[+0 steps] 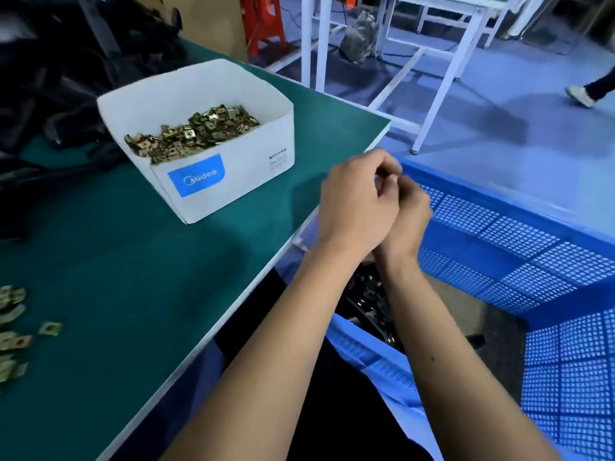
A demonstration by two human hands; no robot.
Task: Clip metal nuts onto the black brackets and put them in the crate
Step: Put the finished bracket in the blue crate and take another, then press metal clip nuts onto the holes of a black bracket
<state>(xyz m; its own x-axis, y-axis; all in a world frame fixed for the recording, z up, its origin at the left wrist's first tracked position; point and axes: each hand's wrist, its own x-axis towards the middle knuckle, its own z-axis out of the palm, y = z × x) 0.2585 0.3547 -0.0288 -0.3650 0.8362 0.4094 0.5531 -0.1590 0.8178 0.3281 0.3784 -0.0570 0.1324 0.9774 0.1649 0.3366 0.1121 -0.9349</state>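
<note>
Both hands, left hand point(357, 201) and right hand point(411, 211), curl together above the blue crate point(532, 234); any held item is hidden; nut box point(199, 141) sits to their left

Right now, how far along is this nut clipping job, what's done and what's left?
Done: some dark brackets with nuts already lie in the blue crate. In hand: both hands, left and right, are together above the crate's edge with fingers curled; whether they hold anything can't be seen. Left: the white box holds many nuts, loose nuts lie on the table, and a black pile waits behind.
</note>
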